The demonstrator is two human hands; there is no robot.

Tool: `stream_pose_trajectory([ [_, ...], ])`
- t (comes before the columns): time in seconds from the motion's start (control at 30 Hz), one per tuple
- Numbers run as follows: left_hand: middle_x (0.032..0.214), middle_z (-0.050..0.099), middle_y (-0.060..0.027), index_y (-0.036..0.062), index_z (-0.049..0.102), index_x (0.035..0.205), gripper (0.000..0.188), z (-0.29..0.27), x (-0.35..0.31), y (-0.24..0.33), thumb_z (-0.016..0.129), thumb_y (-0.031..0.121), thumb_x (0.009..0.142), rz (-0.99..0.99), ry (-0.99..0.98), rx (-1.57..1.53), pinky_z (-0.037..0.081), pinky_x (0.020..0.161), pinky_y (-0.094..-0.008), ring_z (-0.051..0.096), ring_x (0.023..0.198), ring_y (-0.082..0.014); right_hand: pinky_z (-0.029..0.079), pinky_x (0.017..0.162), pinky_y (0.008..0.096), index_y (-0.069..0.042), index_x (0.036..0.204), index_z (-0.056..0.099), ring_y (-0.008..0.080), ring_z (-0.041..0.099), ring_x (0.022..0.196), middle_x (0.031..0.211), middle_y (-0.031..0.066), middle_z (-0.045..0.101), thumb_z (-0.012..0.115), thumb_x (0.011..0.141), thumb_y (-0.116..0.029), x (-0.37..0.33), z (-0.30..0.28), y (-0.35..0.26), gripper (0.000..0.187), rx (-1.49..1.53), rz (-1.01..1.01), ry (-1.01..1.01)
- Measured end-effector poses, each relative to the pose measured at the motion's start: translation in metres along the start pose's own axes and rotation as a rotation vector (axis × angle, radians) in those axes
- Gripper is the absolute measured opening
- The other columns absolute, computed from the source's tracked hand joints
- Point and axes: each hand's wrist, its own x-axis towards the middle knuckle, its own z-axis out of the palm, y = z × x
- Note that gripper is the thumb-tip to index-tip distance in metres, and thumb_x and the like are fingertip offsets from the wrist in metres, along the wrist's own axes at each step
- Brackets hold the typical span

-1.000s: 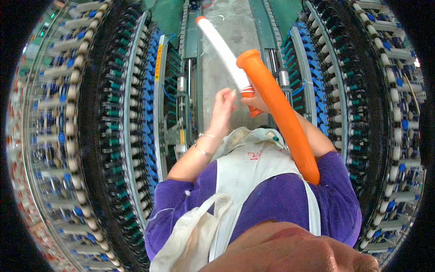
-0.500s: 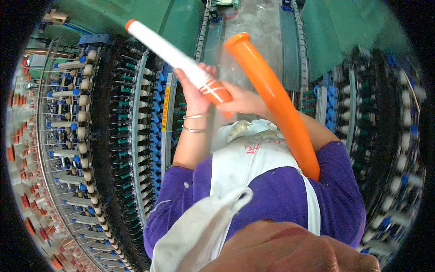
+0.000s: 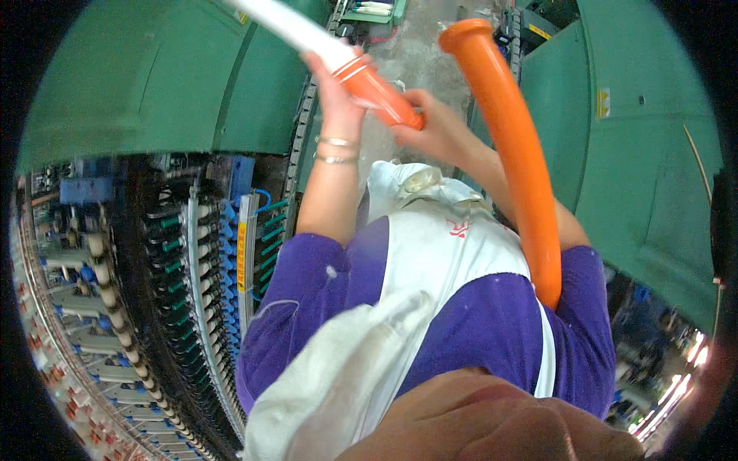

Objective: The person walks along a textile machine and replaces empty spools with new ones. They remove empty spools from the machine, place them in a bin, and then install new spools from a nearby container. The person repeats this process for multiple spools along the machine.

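Note:
A long bobbin (image 3: 379, 97) slants across in front of me, wound with white yarn at its upper left and bare orange toward its lower end. My left hand (image 3: 338, 96), with two bangles on the wrist, is closed around it near the point where the white meets the orange. At the lower orange end, the fingers of my right hand (image 3: 437, 129) are closed on the bobbin, slightly blurred. A thick orange tube (image 3: 507, 115) with a flared rim is tucked under my right arm, its lower end hidden against my sleeve.
Green machine panels (image 3: 184, 84) flank a narrow grey aisle floor (image 3: 434, 58). Rows of spindles (image 3: 204, 284) and a rail with a yellow strip (image 3: 241, 253) run along my left. A green tray (image 3: 377, 11) with white bobbins lies far ahead.
The view has moved along the aisle, with green panels now beside me. The bobbin has shifted up and left, and more of its orange end shows between my hands.

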Motion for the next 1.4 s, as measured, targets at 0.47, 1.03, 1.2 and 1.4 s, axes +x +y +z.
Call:
stream_pose_trajectory([
  [0.47,0.078,0.057,-0.009,0.0042,0.047,0.105,0.045,0.106,0.512,-0.085,0.055,0.046,0.092,-0.213,0.063,0.264,0.053,0.073,-0.0376,0.059,0.069,-0.0212,0.051,0.077,0.0325,0.002,0.128,0.04,0.0218,0.067,0.089,0.091,0.0179,0.066,0.065,0.075,-0.021,0.337,-0.269,0.102,0.063,0.372,0.22,0.037],
  [1.03,0.091,0.057,-0.0091,0.0062,0.045,0.114,0.035,0.227,0.982,-0.253,0.065,0.01,0.086,0.106,-0.087,0.527,0.055,0.069,-0.0362,0.063,0.083,-0.0233,0.051,0.061,0.0316,-0.001,0.122,0.044,0.0186,0.063,0.066,0.08,0.0117,0.062,0.068,0.076,-0.022,0.779,-0.603,0.239,0.055,-0.542,0.089,0.298],
  [1.2,0.09,0.06,-0.0113,0.0027,0.046,0.113,0.042,0.287,1.132,-0.33,0.054,0.039,0.093,-0.297,-0.319,-0.066,0.054,0.076,-0.0375,0.063,0.08,-0.0246,0.052,0.064,0.0355,-0.001,0.12,0.044,0.0253,0.066,0.071,0.082,0.0152,0.063,0.066,0.076,-0.022,0.831,-0.742,0.282,0.053,0.69,0.288,-0.174],
  [1.4,0.093,0.058,-0.0116,0.0039,0.049,0.112,0.052,0.364,1.296,-0.452,0.059,0.049,0.087,-0.385,-0.309,0.051,0.051,0.069,-0.0371,0.058,0.076,-0.0223,0.052,0.067,0.0357,-0.001,0.117,0.046,0.0237,0.064,0.07,0.084,0.01,0.062,0.066,0.077,-0.018,0.893,-0.9,0.376,0.048,0.4,0.127,0.03],
])
